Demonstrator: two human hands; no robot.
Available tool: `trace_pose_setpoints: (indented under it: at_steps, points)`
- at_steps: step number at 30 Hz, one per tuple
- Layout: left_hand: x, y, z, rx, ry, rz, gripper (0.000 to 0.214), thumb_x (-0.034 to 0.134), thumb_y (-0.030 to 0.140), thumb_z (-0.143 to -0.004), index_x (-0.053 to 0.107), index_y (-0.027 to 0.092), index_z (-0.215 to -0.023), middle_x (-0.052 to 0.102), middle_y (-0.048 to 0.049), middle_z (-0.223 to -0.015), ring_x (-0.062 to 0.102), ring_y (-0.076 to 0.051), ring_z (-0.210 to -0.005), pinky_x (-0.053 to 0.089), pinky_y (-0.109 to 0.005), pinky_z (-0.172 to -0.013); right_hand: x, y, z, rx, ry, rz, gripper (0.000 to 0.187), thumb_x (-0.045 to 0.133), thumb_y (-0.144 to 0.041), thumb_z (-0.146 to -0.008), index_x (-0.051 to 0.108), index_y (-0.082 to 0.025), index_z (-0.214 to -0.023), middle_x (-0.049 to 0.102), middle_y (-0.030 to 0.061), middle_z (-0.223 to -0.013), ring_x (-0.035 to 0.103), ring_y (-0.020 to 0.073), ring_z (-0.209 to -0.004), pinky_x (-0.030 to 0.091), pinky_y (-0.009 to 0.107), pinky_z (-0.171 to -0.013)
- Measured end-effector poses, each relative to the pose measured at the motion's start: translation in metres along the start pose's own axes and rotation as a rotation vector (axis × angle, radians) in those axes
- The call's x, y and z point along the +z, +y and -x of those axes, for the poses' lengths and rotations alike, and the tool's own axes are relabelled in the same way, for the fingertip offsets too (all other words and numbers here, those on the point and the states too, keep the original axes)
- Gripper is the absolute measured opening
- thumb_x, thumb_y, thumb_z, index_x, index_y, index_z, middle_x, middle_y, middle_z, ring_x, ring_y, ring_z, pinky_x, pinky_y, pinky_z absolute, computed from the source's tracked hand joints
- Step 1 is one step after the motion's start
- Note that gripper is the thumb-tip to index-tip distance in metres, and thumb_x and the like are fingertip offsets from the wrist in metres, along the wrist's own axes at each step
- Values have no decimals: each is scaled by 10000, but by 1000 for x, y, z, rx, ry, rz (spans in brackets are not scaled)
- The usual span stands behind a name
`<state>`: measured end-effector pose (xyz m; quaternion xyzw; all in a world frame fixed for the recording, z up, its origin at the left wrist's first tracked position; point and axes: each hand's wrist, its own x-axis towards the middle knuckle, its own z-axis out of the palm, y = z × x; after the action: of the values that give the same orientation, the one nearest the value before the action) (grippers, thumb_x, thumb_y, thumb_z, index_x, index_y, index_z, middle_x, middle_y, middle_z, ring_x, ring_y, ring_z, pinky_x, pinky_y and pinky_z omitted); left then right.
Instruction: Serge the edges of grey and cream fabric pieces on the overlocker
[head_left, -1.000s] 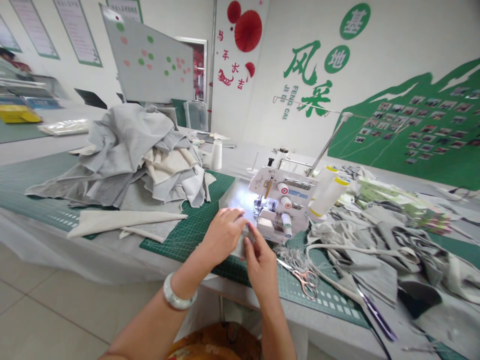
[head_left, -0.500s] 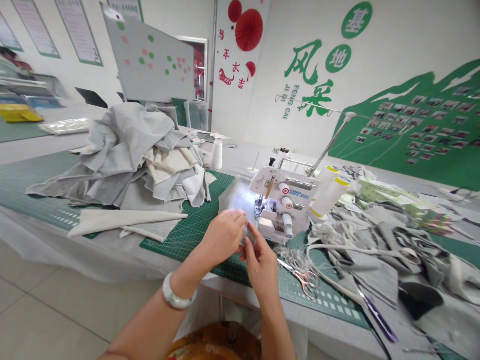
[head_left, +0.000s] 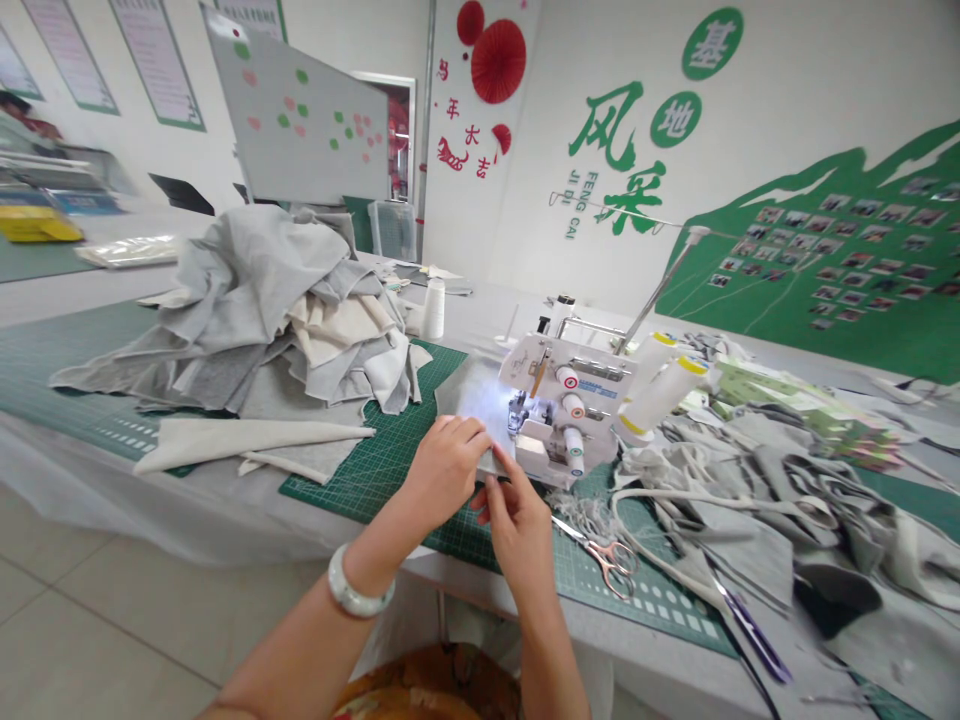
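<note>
A small white sewing machine (head_left: 566, 405) stands on a green cutting mat (head_left: 390, 455), its lamp lit over the needle. A grey piece of cloth (head_left: 474, 400) lies under the presser foot and runs toward me. My left hand (head_left: 442, 470), with a pale bangle on the wrist, is closed on the cloth's near edge just left of the needle. Right beside it, my right hand (head_left: 517, 520) pinches the same edge with thumb and forefinger.
A big heap of grey and cream cloth (head_left: 262, 310) lies at the left. Scissors (head_left: 607, 552) rest right of my hands. Thread cones (head_left: 656, 395) stand behind the machine, a white cone (head_left: 433, 308) farther back. Grey strips and scraps (head_left: 772, 500) cover the right side.
Both hands have crept a little forward toward the needle with the cloth edge between them. Everything else stays where it was.
</note>
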<state>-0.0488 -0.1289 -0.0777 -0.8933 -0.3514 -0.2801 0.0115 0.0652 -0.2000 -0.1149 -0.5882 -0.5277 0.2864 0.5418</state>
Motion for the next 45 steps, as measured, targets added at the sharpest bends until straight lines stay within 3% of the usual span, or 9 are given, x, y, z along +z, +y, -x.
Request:
trace_pose_setpoints:
  at_steps: [14,24,45]
  points:
    - [7,-1,-6,-59,-30,-29,213,394,81,-877,555,124,-1011,610,-100,-1063,548,-219,-1061,401,-384,-978,4,0,-1,-32,-54,155,485,430,-270,-903,431,-217,-1386,643,-37,-626,590,127,-535,454,215,-574]
    - [9,-3,-16,-98,1,-19,204,395,76,-868,553,150,-973,615,-79,-1014,562,-203,-1025,415,-373,-946,8,-6,-5,-46,-101,461,650,455,-172,-844,274,-204,-1467,688,-9,-674,633,151,-540,398,197,-529]
    - [2,0,-19,-125,17,-137,117,452,171,-900,567,175,-920,579,-60,-947,522,-221,-929,382,-376,-807,12,-13,-15,-3,-56,678,596,470,-172,-854,323,-192,-1431,712,55,-724,679,211,-611,383,220,-511]
